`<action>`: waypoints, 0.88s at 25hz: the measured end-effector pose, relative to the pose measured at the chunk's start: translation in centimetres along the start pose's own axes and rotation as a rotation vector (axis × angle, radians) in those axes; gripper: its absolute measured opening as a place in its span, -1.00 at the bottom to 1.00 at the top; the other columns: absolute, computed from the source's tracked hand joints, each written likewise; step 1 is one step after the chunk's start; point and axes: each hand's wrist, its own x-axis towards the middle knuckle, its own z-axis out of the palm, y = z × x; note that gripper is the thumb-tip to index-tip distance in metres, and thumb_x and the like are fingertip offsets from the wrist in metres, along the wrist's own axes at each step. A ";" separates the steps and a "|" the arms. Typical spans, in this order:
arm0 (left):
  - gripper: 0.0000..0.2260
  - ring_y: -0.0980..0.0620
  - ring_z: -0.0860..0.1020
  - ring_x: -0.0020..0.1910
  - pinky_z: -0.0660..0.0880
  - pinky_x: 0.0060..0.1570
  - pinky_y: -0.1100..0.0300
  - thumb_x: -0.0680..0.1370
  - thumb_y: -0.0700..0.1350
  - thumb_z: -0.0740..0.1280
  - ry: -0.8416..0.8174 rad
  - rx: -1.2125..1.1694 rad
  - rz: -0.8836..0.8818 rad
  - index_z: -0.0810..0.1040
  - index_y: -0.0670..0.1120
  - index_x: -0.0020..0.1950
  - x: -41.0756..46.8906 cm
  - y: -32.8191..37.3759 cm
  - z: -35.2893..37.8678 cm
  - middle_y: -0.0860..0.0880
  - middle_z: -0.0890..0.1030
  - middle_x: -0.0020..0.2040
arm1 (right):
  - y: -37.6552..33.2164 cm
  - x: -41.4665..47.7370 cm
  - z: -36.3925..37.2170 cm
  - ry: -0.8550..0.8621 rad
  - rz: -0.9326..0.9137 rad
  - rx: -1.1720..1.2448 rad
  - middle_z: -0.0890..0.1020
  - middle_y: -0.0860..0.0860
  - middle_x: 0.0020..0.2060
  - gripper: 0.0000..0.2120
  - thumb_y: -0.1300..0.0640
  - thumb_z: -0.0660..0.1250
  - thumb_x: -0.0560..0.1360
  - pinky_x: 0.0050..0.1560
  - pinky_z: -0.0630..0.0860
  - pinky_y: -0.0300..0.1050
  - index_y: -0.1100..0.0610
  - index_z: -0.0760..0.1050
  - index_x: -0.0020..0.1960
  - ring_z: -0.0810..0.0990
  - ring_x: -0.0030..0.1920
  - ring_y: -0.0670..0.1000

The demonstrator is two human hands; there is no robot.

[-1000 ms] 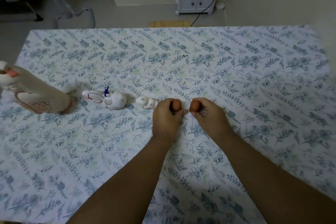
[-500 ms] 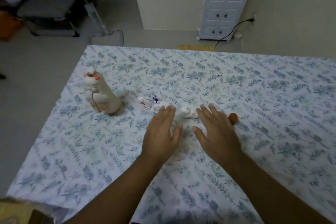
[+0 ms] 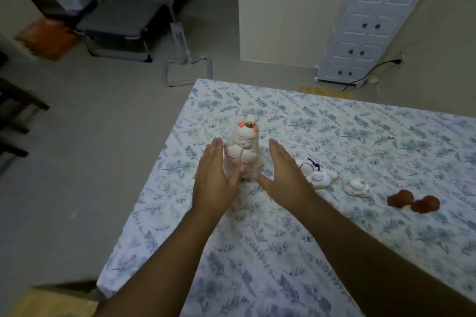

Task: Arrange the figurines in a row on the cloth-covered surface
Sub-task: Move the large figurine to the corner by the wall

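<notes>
A tall white figurine (image 3: 243, 150) with orange ears stands upright near the left edge of the floral cloth (image 3: 334, 252). My left hand (image 3: 215, 179) is flat and open against its left side, thumb touching its base. My right hand (image 3: 286, 174) is open just right of it, a small gap between palm and figurine. To the right lie a white figurine with a blue ribbon (image 3: 318, 174), a small white round figurine (image 3: 357, 187) and two small brown figurines (image 3: 400, 198) (image 3: 425, 204), roughly in a line.
The cloth's left edge and far corner (image 3: 198, 82) drop off to a grey floor. A white cabinet (image 3: 381, 20) and a black cable (image 3: 371, 72) stand beyond the far edge. A folding frame (image 3: 185, 67) and an orange bag (image 3: 46, 38) are on the floor to the left.
Both hands let go of the brown figurines, which now lie on the cloth. The hands moved left to either side of the tall figurine. The view swung left.
</notes>
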 end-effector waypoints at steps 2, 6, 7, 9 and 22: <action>-0.23 -0.02 0.19 0.59 0.22 0.53 -0.01 0.57 0.17 0.38 -0.139 -0.060 -0.009 0.11 -0.07 0.64 2.4 -0.8 -0.6 -0.05 0.24 0.62 | -0.8 1.9 0.9 -0.035 0.108 0.141 0.35 -0.03 0.51 -0.05 0.04 0.53 0.45 0.31 0.20 -0.27 0.04 0.00 0.62 0.30 0.51 0.02; -0.58 0.24 0.60 0.16 0.57 0.06 0.20 0.51 0.16 0.43 -0.215 -0.311 -0.015 0.37 0.45 0.29 4.3 -2.1 -1.2 0.27 0.63 0.16 | -0.2 3.6 2.9 0.018 0.106 0.327 0.66 -0.31 0.02 -0.38 0.25 0.56 0.40 -0.10 0.52 -0.47 -0.15 0.44 0.33 0.65 0.12 -0.19; -0.59 0.27 0.61 0.12 0.57 0.03 0.23 0.50 0.15 0.44 -0.209 -0.341 -0.002 0.37 0.50 0.23 4.4 -2.2 -1.4 0.30 0.64 0.12 | -0.4 3.7 3.0 0.046 0.107 0.335 0.68 -0.23 0.02 -0.40 0.27 0.55 0.39 -0.10 0.56 -0.40 -0.13 0.47 0.31 0.66 0.11 -0.12; -0.55 0.34 0.59 0.12 0.55 -0.01 0.35 0.50 0.15 0.43 -0.198 -0.393 0.022 0.35 0.54 0.26 4.3 -1.5 -2.7 0.38 0.62 0.13 | -1.3 3.6 2.7 0.070 0.074 0.364 0.69 -0.23 -0.02 -0.38 0.23 0.57 0.36 -0.11 0.54 -0.44 -0.24 0.48 0.27 0.67 0.07 -0.14; -0.55 0.11 0.57 0.29 0.61 0.18 0.05 0.56 0.12 0.35 -0.211 -0.807 0.300 0.43 0.19 0.45 1.0 19.3 1.3 0.10 0.56 0.35 | 1.2 -8.0 -14.7 0.497 -0.094 0.707 0.60 -0.14 0.32 -0.18 0.07 0.54 0.39 0.17 0.62 0.02 -0.25 0.24 0.52 0.65 0.23 -0.05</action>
